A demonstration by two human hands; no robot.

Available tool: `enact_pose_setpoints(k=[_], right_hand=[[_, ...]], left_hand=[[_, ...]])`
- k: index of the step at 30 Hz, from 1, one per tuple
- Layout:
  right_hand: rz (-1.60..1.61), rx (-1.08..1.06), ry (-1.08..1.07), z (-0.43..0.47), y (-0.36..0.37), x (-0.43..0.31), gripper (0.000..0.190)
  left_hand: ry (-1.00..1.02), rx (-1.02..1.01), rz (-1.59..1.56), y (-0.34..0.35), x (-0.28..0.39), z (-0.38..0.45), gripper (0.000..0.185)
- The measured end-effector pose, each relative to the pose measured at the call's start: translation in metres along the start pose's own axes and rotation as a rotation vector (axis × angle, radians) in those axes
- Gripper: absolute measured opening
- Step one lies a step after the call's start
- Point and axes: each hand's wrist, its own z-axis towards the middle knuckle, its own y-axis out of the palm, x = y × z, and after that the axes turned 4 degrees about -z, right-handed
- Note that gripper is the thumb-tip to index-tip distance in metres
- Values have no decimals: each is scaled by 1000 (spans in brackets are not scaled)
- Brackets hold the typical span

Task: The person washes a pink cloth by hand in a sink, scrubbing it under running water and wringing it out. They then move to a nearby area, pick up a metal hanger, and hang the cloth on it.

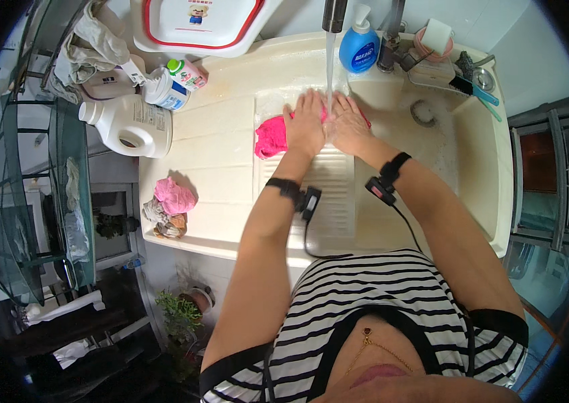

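A bright pink wet cloth [271,137] lies across the top of the ribbed washboard section [309,186] of a cream laundry sink. My left hand [306,123] rests palm down on it, fingers stretched forward and thumb out to the side. Close beside it, my right hand [347,123] is also flat, over the cloth's right part, which it mostly hides. Water [330,65] runs from the metal faucet [334,15] down between the two hands. Neither hand shows fingers curled around the cloth.
Left on the sink's ledge are a white detergent jug [133,126], a white tub [166,90] and a pink bottle [188,75]. Small bunched cloths [173,196] lie at the front left. A blue pump bottle [360,48] stands behind. The basin [405,191] and a brush [476,91] are right.
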Motion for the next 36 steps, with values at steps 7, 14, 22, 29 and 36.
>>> enact_pose_setpoints(k=[7,14,22,29,36], right_hand=[[42,-8,-126,-27,6,16,72],[55,62,-60,-37,9,5,68],[74,17,65,-17,11,19,69],[145,85,-48,-52,14,13,68],[375,331,45,-15,19,36,22]], left_hand=[[214,-116,170,12,-4,-3,83],[124,-96,93,15,10,-14,82],[-5,-47,33,20,5,12,82],[169,-154,13,13,12,-13,90],[140,-78,51,-12,-14,-3,86]])
